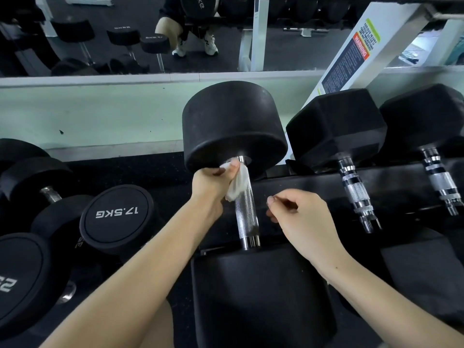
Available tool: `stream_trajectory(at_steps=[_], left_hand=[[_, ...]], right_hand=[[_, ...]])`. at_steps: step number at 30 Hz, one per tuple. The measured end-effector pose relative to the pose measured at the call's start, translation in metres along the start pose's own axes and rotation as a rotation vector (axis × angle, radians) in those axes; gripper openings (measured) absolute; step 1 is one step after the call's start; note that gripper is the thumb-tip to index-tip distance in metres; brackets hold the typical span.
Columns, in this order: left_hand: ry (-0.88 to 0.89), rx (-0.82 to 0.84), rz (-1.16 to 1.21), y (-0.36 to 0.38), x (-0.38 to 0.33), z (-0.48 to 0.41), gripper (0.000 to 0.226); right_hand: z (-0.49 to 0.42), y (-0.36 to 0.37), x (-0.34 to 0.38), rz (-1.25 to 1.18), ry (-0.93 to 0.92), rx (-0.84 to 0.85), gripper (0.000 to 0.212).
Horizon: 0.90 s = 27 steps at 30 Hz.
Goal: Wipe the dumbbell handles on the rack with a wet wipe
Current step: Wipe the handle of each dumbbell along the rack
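Observation:
A big black round dumbbell point(233, 126) lies on the rack with its knurled steel handle point(246, 212) running toward me. My left hand point(213, 180) grips a crumpled white wet wipe point(237, 185) and holds it against the far end of that handle, close to the far weight head. Just right of the handle hovers my right hand point(298, 217), its fingers loosely curled and holding nothing. The handle's near end meets the near black weight head point(261, 285) at the bottom of the view.
Two hex dumbbells point(336, 126) point(424, 116) with chrome handles lie on the rack point(313, 184) to the right. Round dumbbells, one marked 17.5KG point(116, 218), sit on the floor at left. A mirror and a white frame post with a warning label point(351, 54) stand behind.

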State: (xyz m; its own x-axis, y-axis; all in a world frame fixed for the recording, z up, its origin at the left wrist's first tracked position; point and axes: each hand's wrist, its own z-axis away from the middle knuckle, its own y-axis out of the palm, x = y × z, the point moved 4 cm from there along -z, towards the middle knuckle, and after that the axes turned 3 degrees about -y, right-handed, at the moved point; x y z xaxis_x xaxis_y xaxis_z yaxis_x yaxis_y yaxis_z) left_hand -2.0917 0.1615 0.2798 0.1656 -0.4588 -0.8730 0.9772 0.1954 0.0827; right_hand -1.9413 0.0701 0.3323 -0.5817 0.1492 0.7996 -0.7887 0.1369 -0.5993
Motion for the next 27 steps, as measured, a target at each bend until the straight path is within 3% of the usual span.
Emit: stream_trajectory(at_steps=[4, 8, 18, 23, 27], left_hand=[[0.055, 0.015, -0.092, 0.005, -0.001, 0.0, 0.027], [0.185, 0.119, -0.297, 0.003, 0.002, 0.011, 0.041], [0.144, 0.259, -0.53, -0.011, 0.019, 0.026, 0.046], [0.199, 0.265, -0.49, -0.012, 0.016, 0.029, 0.058], [0.229, 0.177, -0.498, -0.015, 0.016, 0.028, 0.056]], right_hand=[[-0.001, 0.0, 0.002, 0.02, -0.007, 0.005, 0.02], [0.0, 0.0, 0.003, 0.038, -0.011, 0.003, 0.021], [-0.001, -0.002, 0.003, 0.011, -0.028, 0.008, 0.014], [-0.005, -0.001, 0.008, -0.038, -0.038, 0.067, 0.013], [0.007, -0.001, 0.004, 0.116, -0.054, 0.09, 0.032]])
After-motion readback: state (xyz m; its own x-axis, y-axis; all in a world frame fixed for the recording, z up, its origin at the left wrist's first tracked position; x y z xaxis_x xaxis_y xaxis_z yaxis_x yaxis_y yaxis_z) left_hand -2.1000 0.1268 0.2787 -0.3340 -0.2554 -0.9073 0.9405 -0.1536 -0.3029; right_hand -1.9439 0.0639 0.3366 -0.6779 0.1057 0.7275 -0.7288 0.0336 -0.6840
